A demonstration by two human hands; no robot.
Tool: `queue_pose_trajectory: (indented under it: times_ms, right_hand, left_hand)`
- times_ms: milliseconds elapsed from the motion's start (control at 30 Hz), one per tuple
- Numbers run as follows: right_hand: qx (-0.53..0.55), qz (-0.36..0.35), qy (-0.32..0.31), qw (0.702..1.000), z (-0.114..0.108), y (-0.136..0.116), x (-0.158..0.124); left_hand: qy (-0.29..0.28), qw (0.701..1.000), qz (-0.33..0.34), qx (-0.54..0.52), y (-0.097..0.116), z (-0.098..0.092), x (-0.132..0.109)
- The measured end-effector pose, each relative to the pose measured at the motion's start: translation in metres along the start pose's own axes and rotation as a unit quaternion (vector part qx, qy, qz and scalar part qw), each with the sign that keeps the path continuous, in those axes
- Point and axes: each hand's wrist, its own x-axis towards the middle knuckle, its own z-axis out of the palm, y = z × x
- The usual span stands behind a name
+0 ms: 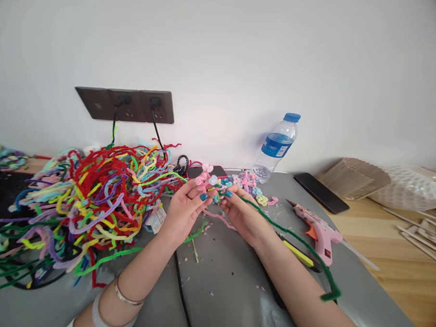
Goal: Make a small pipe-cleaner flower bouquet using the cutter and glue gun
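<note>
Left hand pinched a pastel flower cluster; right hand gripped the green stem wire (tail trailing right). Step judged: wrapping stem. Next calls for tight, even turns.

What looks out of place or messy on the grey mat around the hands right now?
Small pale scraps lie scattered over the grey mat below both hands. The pile of pipe cleaners sprawls loose, with strands trailing over the mat's left edge. The pink glue gun lies on its side. Nothing looks damaged.

a water bottle, black phone, pink glue gun and tangled pipe-cleaner heap on the grey table
</note>
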Motion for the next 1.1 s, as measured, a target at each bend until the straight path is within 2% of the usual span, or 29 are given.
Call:
queue_pose_trajectory:
  times_ms: [233, 367, 533, 733, 867, 1000, 1100]
  right_hand:
    - [0.033, 0.021, -0.029, 0.999, 0.002, 0.006, -0.001]
    - [0.033, 0.020, -0.045, 0.998, 0.001, 0.007, -0.002]
    - [0.045, 0.030, -0.061, 0.997, 0.002, 0.004, -0.004]
    - [0.055, 0.024, -0.039, 0.997, 0.004, -0.001, -0.004]
    - [0.003, 0.010, -0.043, 0.999, 0.003, 0.000, -0.004]
    - [-0.056, 0.004, -0.005, 0.998, -0.001, 0.005, -0.005]
    - [-0.086, -0.044, -0.017, 0.995, -0.002, 0.005, -0.005]
  left_hand:
    - [-0.016, 0.999, -0.023, 0.028, -0.010, 0.003, -0.002]
    - [-0.001, 0.999, -0.012, 0.033, -0.011, 0.000, -0.001]
    - [-0.006, 0.993, 0.025, 0.116, -0.010, -0.008, 0.001]
    - [-0.033, 0.971, 0.079, 0.224, -0.010, -0.012, 0.002]
    - [-0.021, 0.961, 0.115, 0.252, -0.012, -0.015, 0.004]
    - [-0.022, 0.943, 0.155, 0.293, -0.012, -0.019, 0.004]
    - [-0.040, 0.918, 0.203, 0.339, -0.010, -0.018, 0.002]
